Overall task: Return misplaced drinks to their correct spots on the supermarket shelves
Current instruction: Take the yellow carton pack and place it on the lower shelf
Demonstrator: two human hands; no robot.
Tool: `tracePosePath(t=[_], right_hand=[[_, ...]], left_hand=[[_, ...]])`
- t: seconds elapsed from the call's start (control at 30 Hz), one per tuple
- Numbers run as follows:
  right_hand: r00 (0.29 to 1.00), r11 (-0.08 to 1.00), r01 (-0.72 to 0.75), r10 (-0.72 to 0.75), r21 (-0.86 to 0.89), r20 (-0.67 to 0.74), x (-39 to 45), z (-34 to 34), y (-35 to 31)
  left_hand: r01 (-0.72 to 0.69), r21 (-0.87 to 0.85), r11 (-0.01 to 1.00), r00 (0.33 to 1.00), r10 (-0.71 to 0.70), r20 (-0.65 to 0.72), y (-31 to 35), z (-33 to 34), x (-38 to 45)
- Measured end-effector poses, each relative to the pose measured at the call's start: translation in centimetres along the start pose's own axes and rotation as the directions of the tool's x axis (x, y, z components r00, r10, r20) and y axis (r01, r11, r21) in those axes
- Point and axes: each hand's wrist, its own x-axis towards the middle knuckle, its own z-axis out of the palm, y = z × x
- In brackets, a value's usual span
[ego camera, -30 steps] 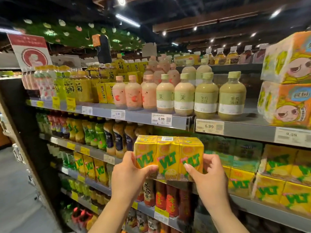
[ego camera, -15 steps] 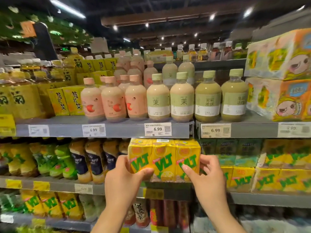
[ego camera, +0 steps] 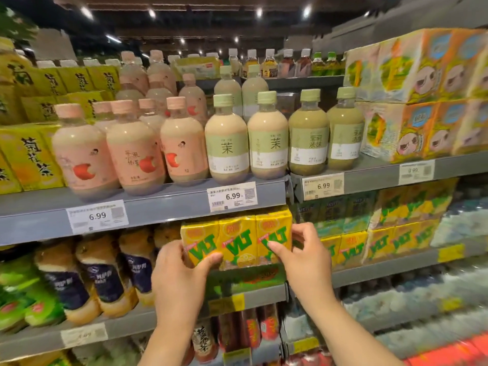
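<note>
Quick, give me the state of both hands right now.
Left hand: closed on the left end of the yellow drink carton pack.
Right hand: closed on the pack's right end.

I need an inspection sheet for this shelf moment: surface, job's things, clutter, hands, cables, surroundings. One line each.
Surface: grey metal shelves with price tags, two reading 6.99.
Job's things: yellow carton multipack held in front of the second shelf, just below the upper shelf edge; matching yellow multipacks stacked to its right.
Clutter: pink-capped bottles and green-capped bottles in upright rows above; dark-labelled bottles to the left.
Hands: left hand grips the pack's lower left; right hand grips its right end.
Cables: nothing seen.
Surroundings: dark ceiling with spotlights; wrapped cartoon-print cases at upper right.
</note>
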Motion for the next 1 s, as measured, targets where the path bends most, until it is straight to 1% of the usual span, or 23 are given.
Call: tracePosePath(t=[0.07, 0.27, 0.33, 0.4, 0.43, 0.5, 0.7, 0.77, 0.87, 0.93, 1.0], right_hand=[[0.999, 0.999, 0.007, -0.008, -0.037, -0.031, 0.2, 0.1, -0.1], [0.993, 0.986, 0.052, -0.067, -0.159, -0.094, 1.5, 1.1, 0.1], [0.986, 0.958, 0.065, -0.105, -0.280, -0.132, 1.6, 1.3, 0.2], [0.968, 0.901, 0.085, -0.176, -0.425, -0.180, 1.5, 1.4, 0.4], [0.962, 0.885, 0.087, -0.194, -0.458, -0.194, 1.6, 1.3, 0.5], [0.972, 0.876, 0.063, -0.164, -0.479, -0.171, 1.9, 1.1, 0.6], [0.992, 0.795, 0.086, -0.123, -0.600, -0.020, 3.0, 0.7, 1.0], [0.993, 0.793, 0.115, -0.106, -0.598, 0.050, 3.2, 0.0, 1.4], [0.987, 0.861, 0.151, -0.102, -0.486, 0.126, 3.4, -1.8, 2.3], [0.980, 0.896, 0.187, -0.143, -0.403, 0.137, 3.7, -3.6, 3.0], [0.977, 0.905, 0.206, -0.172, -0.371, 0.122, 4.4, -5.7, 3.9]], left_hand=[[-0.051, 0.063, 0.997, 0.999, 0.051, -0.006, -0.2, 0.2, 0.5], [-0.049, 0.175, 0.983, 0.999, 0.050, -0.002, 0.9, 0.3, 1.7], [-0.079, 0.199, 0.977, 0.996, 0.083, -0.014, 1.0, 0.2, 2.1], [-0.157, 0.253, 0.955, 0.987, 0.162, 0.001, 0.9, 0.2, 2.1], [-0.201, 0.292, 0.935, 0.979, 0.204, 0.020, 0.8, 0.2, 2.1], [-0.240, 0.368, 0.898, 0.970, 0.239, 0.050, 0.8, 0.1, 2.2], [-0.189, 0.494, 0.849, 0.982, 0.174, 0.077, 2.3, 0.0, 2.1], [-0.169, 0.513, 0.841, 0.985, 0.153, 0.074, 2.7, 0.0, 1.7], [-0.124, 0.501, 0.857, 0.992, 0.124, 0.033, 3.5, 0.4, 0.7], [-0.067, 0.456, 0.887, 0.995, 0.092, -0.034, 4.1, 0.9, -0.4], [-0.050, 0.452, 0.890, 0.990, 0.105, -0.096, 4.9, 1.6, -1.7]])
